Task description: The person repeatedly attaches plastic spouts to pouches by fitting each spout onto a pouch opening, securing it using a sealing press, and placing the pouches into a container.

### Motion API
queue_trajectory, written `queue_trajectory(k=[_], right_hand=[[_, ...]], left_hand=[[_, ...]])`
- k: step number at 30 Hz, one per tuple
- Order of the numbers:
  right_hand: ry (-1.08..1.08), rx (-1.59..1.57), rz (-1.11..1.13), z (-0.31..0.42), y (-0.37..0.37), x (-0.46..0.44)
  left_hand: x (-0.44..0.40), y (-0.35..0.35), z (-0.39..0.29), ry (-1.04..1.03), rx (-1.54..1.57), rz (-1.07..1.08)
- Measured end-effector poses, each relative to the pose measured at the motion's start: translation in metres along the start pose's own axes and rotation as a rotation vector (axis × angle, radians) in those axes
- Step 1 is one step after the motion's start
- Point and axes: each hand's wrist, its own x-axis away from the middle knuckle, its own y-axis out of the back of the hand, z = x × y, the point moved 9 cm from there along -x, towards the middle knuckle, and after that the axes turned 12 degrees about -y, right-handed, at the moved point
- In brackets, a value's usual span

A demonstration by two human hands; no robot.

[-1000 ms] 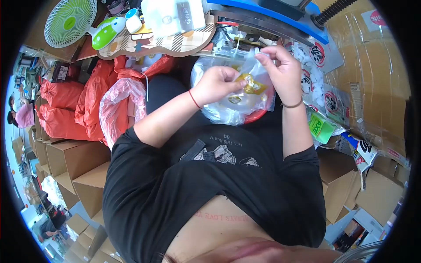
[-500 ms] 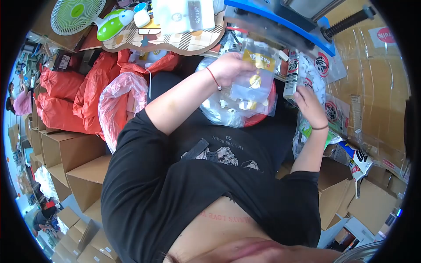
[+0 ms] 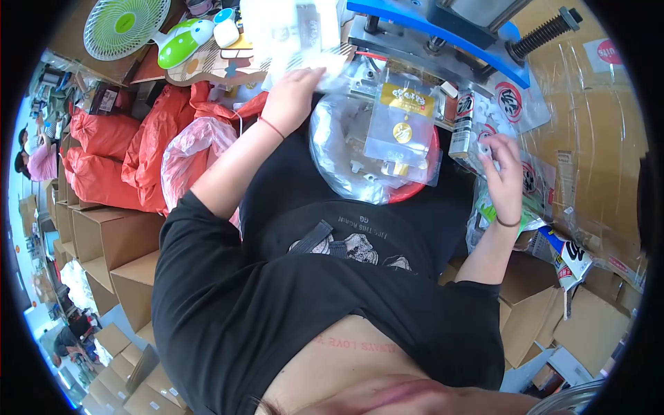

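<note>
My left hand (image 3: 297,97) is closed at the fingertips on a thin whitish plastic bag (image 3: 333,75), smeared by motion, at the front edge of the table mat. A clear bag with a gold label (image 3: 408,100) lies over the red-rimmed bowl (image 3: 433,149) in my lap. Clear plastic and small white parts (image 3: 366,173) show in that bowl. My right hand (image 3: 506,176) is raised beside a narrow printed box (image 3: 460,135), its thumb and fingers pinched together; a small pale bit seems to show at the tips. Behind it sits a bag of white pieces (image 3: 492,114).
A press with a blue plate (image 3: 443,31) and a spring rod (image 3: 543,38) stands ahead. A green and white fan (image 3: 128,28) is at the far left. Red plastic bags (image 3: 104,169) and open cardboard boxes (image 3: 124,238) crowd my left. A large carton (image 3: 595,138) stands right.
My left hand has let go of the gold-labelled bag and moved left to the whitish bag. My right hand has left the narrow box, shifting slightly right and turning, fingers now pinched.
</note>
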Motion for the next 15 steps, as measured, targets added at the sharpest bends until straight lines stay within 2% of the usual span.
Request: queue_trajectory(k=[1,2,3,5,6,7,9,10,11,12,14,15], right_hand=[[-0.045,-0.008,-0.014,0.004,-0.005,-0.002],[-0.111,-0.183,0.011,-0.002,-0.020,-0.005],[-0.175,-0.358,0.036,-0.007,-0.036,-0.008],[-0.021,-0.319,0.135,0.032,-0.060,-0.013],[0.033,-0.295,0.218,0.049,-0.071,-0.016],[0.135,-0.267,0.192,0.066,-0.071,-0.020],[0.044,-0.422,0.112,0.067,-0.067,-0.034],[0.047,-0.537,0.004,0.065,-0.062,-0.042],[0.070,-0.469,0.014,0.072,-0.064,-0.046],[0.094,-0.401,0.021,0.080,-0.063,-0.050],[0.109,-0.339,0.046,0.083,-0.061,-0.047],[0.143,-0.277,0.030,0.076,-0.058,-0.046]], left_hand=[[0.006,-0.003,0.013,0.189,0.234,-0.017],[0.004,0.006,0.012,0.173,0.496,-0.218],[0.003,0.008,0.003,0.168,0.501,-0.213],[0.004,-0.012,-0.020,0.273,1.001,-0.112],[0.001,-0.016,-0.032,0.230,1.056,-0.120],[-0.002,-0.015,-0.046,0.217,0.998,-0.044],[-0.007,-0.014,-0.071,0.185,0.935,0.047],[-0.007,-0.017,-0.081,0.213,0.993,0.068],[-0.007,-0.021,-0.091,0.240,1.050,0.090],[-0.003,-0.037,-0.101,0.294,1.314,0.084],[0.002,-0.052,-0.118,0.355,1.448,0.198],[0.002,-0.053,-0.133,0.369,1.677,0.143]])
